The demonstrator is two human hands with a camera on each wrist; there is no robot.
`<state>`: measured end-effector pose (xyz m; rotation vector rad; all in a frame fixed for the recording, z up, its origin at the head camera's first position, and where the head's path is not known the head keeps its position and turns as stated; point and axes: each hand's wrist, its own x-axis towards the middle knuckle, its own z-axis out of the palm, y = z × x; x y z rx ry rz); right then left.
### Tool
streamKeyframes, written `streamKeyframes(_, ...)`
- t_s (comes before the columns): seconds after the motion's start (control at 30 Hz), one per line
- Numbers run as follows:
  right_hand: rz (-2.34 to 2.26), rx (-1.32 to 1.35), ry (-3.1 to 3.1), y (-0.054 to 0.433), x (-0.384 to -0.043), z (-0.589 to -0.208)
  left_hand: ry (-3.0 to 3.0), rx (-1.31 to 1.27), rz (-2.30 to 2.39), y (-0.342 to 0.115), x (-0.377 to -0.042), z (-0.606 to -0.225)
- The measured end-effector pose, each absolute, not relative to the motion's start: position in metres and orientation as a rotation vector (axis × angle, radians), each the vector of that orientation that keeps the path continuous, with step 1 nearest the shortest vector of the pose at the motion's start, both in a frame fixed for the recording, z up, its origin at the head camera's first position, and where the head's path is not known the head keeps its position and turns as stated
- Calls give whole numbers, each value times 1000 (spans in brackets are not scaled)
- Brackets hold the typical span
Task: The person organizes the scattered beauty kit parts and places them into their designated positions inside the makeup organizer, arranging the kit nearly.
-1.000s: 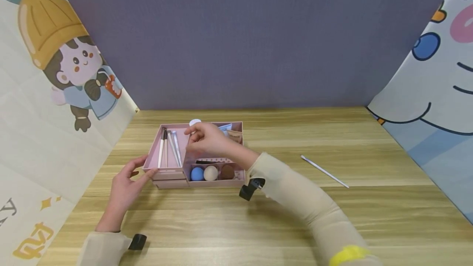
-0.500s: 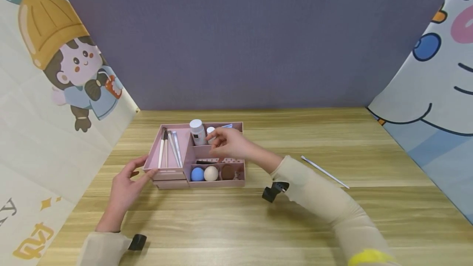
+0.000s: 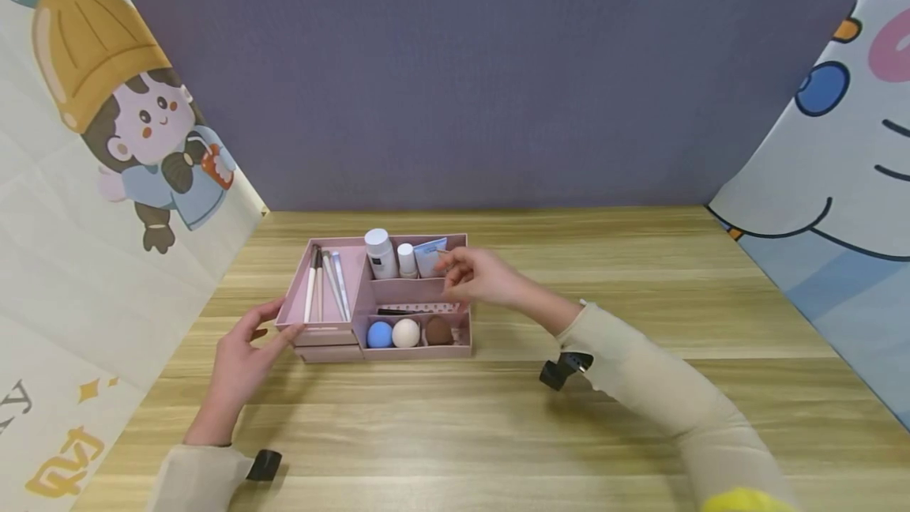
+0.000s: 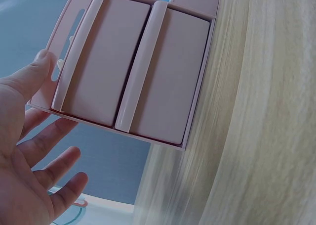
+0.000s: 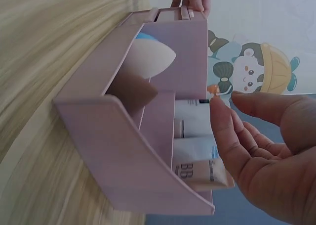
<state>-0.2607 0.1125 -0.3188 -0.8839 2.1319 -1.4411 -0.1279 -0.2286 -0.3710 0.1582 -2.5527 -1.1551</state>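
Observation:
A pink makeup organizer (image 3: 414, 352) sits on the wooden table, its drawers facing the front left. My left hand (image 3: 242, 362) grips its front left corner, thumb on the front and fingers at the side. Makeup brushes (image 3: 313, 287) lie in its top tray. My right hand (image 3: 483, 279) hovers over the back right compartment, fingers loosely curled, with a gap between thumb and index finger. Near it stand a white bottle (image 3: 380, 255), a smaller white bottle (image 3: 407, 261), a blue tube (image 3: 428, 257) and a BB cream tube (image 5: 205, 173).
In the front compartment sit a blue sponge (image 3: 379, 335), a cream sponge (image 3: 406, 333) and a brown sponge (image 3: 438, 331). A black pencil (image 3: 398, 312) lies in the middle compartment. A grey-purple panel (image 3: 483, 77) rises behind the table.
My right hand has moved right from above the tray's edge, uncovering the bottles and blue tube. Its sleeve now covers the white stick on the table. My left hand has stayed put.

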Motion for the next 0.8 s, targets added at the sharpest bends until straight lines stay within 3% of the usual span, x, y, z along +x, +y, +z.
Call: streamKeyframes(0.8, -1322, -803, 2205, 192, -269, -332, -2522, 152, -1167, -228, -128, -374)
